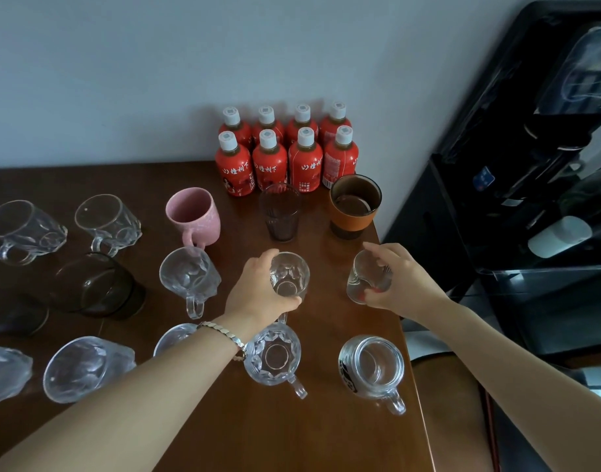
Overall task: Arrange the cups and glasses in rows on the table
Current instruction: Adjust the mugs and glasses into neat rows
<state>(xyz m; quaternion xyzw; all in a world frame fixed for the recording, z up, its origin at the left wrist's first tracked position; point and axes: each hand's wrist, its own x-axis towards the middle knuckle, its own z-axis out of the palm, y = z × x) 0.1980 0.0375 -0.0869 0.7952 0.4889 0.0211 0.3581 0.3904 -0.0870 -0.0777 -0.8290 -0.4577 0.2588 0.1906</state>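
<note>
Several cups and glasses stand in rough rows on a brown wooden table. My left hand grips a clear faceted glass mug in the middle row. My right hand wraps around a small clear glass near the table's right edge. Behind them stand a pink ceramic mug, a dark ribbed tumbler and a glass with an orange sleeve. In front are a faceted mug and a jar-shaped mug.
Several red bottles with white caps stand against the wall at the back. More clear mugs and a dark glass bowl fill the left side. A black appliance stands right of the table's edge.
</note>
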